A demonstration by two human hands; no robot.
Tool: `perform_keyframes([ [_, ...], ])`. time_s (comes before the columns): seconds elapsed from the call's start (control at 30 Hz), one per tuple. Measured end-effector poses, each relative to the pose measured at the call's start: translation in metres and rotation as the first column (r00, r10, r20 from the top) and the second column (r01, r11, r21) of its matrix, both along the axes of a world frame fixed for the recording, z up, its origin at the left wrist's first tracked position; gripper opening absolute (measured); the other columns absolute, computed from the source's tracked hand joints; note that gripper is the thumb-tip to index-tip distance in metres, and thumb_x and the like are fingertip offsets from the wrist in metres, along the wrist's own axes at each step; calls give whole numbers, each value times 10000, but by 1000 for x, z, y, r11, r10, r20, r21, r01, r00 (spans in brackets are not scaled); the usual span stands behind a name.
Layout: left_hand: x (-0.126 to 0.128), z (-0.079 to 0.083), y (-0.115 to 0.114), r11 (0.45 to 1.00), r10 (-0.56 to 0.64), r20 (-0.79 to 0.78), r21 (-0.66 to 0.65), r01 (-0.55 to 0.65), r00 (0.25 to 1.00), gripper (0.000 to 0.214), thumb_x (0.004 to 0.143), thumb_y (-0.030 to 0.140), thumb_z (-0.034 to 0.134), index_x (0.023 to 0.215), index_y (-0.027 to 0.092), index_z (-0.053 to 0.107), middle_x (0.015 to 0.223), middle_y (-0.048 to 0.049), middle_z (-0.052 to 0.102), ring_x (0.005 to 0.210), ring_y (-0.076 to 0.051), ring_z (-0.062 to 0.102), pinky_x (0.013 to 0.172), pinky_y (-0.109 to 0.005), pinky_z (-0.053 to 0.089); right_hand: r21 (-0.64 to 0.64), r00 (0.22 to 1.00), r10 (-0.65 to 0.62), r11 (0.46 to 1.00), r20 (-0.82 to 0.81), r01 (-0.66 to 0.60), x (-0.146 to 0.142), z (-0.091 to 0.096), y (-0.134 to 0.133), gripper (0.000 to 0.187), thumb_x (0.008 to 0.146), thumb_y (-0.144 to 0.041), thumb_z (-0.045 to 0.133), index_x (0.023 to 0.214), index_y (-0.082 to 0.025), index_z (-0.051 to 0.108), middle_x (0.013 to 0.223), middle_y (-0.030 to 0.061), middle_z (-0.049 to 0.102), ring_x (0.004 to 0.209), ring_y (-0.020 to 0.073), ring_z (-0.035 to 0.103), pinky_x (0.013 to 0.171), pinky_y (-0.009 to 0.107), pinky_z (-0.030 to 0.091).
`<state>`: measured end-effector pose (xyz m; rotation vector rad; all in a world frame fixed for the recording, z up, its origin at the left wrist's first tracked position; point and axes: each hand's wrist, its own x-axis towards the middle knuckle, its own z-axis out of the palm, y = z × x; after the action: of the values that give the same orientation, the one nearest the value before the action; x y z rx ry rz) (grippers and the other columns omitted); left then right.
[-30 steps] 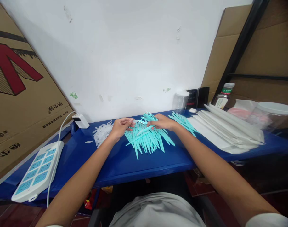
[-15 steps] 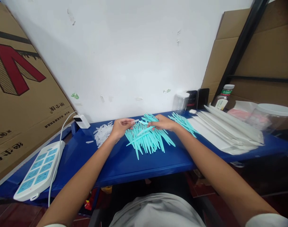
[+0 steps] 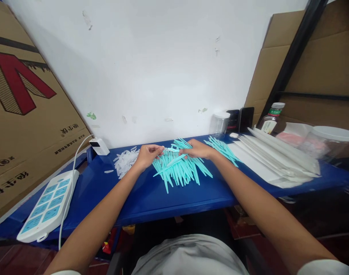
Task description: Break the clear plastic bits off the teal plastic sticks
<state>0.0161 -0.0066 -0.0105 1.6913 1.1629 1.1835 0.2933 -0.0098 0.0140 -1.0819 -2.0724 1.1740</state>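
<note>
My left hand pinches a small clear plastic cap between thumb and fingertips. The cap meets the tip of a slim turquoise stick, shaped like an eyebrow razor, that points left from my right hand. My right hand is closed around a bunch of these turquoise razors; its inner fingers are partly hidden. Below both hands spreads a pile of the same turquoise razors, one lying across the top. Left of my left hand lies a heap of translucent caps.
More turquoise razors lie to the right. Beyond them are white packets, a clear jar, phones and a bottle. On the left are a power strip, a white charger and a large cardboard box.
My left hand has moved slightly right, bringing the clear cap against the turquoise razor's tip. My right hand stays almost where it was, still around the bunch.
</note>
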Motion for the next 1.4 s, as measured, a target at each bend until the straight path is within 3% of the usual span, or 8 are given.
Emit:
perform_keyframes([
  [0.3, 7, 4, -6, 997, 81, 72, 6, -81, 994, 520, 686, 626, 848, 816, 126, 789, 671, -59, 701, 583, -142, 590, 541, -269, 497, 44, 1000, -4, 999, 22, 3, -2, 2, -3, 415, 875, -509, 679, 975, -120, 785, 694, 46, 688, 531, 111, 463, 513, 247, 343],
  [0.73, 18, 2, -13, 989, 130, 81, 53, -135, 988, 483, 726, 622, 820, 746, 142, 774, 657, -37, 661, 534, -110, 512, 517, -257, 423, 112, 1000, 5, 994, 19, -7, -13, -4, -3, 471, 879, -572, 666, 957, -126, 798, 722, 63, 713, 519, 122, 496, 503, 254, 368],
  [0.87, 19, 1, -13, 991, 112, 82, 62, -118, 990, 483, 712, 625, 827, 743, 146, 765, 621, -15, 603, 550, -113, 498, 523, -255, 407, 163, 1000, 22, 987, -22, -18, -17, -7, -3, 486, 914, -591, 622, 987, -140, 789, 782, 58, 723, 560, 136, 544, 537, 252, 396],
  [1.07, 22, 3, -15, 990, 99, 52, 92, -104, 994, 519, 719, 662, 797, 765, 146, 764, 625, -16, 615, 548, -120, 489, 527, -262, 394, 135, 997, 65, 989, -42, -58, -17, -7, -3, 510, 914, -603, 615, 994, -126, 774, 719, 40, 677, 559, 132, 518, 544, 249, 380],
  [1.2, 3, 14, -3, 979, 80, -151, 197, -50, 985, 591, 810, 720, 663, 824, 141, 783, 719, -65, 704, 615, -160, 550, 575, -278, 419, 125, 998, 34, 992, -50, -27, -17, -10, 1, 504, 913, -605, 606, 979, -129, 758, 700, 15, 611, 562, 120, 478, 552, 252, 366],
  [1.3, -38, 29, 7, 959, 115, -465, 282, 23, 878, 531, 882, 656, 596, 975, 177, 806, 817, -79, 748, 718, -196, 611, 653, -290, 436, 101, 991, -89, 990, -104, 100, -11, -15, 9, 546, 904, -670, 586, 984, -143, 701, 644, -20, 492, 536, 111, 393, 517, 252, 305],
  [1.33, -55, 35, 10, 966, 108, -565, 253, 46, 818, 486, 829, 642, 658, 927, 192, 813, 800, -75, 743, 715, -204, 615, 648, -291, 431, 101, 984, -129, 985, -124, 142, -8, -17, 12, 565, 904, -703, 565, 968, -152, 669, 628, -29, 449, 535, 112, 365, 511, 254, 286],
  [1.4, -86, 43, 13, 994, -18, -704, 65, 90, 710, 441, 675, 611, 795, 864, 213, 821, 724, -58, 716, 651, -207, 609, 602, -290, 414, 88, 980, -167, 980, -111, 177, -1, -19, 17, 614, 908, -776, 492, 923, -172, 604, 612, -37, 383, 543, 118, 324, 509, 261, 260],
])
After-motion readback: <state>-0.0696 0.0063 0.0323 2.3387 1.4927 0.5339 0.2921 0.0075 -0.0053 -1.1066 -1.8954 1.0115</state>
